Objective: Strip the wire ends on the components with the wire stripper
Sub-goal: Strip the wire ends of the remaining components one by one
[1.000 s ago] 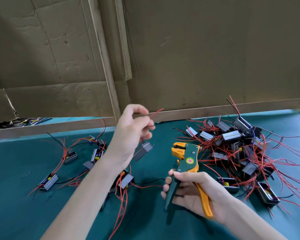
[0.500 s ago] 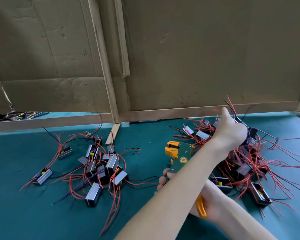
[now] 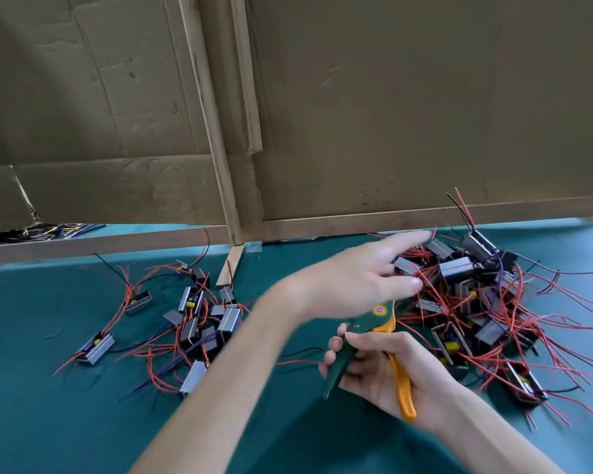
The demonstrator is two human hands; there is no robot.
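Wire stripper [image 3: 363, 325] gripped by its handles in right hand [image 3: 387, 371], low centre-right, head toward 12 o'clock. Left hand [image 3: 353, 282] stretched across above it, blurred, fingers straight, grasping nothing, tips at edge of red-wired component pile [image 3: 476, 295] at 2 o'clock. Second component cluster [image 3: 199, 323] at 9 o'clock on green mat [image 3: 48, 422].

The left hand [image 3: 353, 278] is blurred, and it cannot be told whether its fingertips touch any wire of the right pile [image 3: 476, 302]. It covers the head of the stripper [image 3: 399, 381], so the jaws are hidden. Both forearms are cut off by the lower edge. The wire ends are too small to show if they are bare. Below the cardboard [image 3: 83, 131], at the left edge, a heap [image 3: 48, 230] of wires is half hidden.
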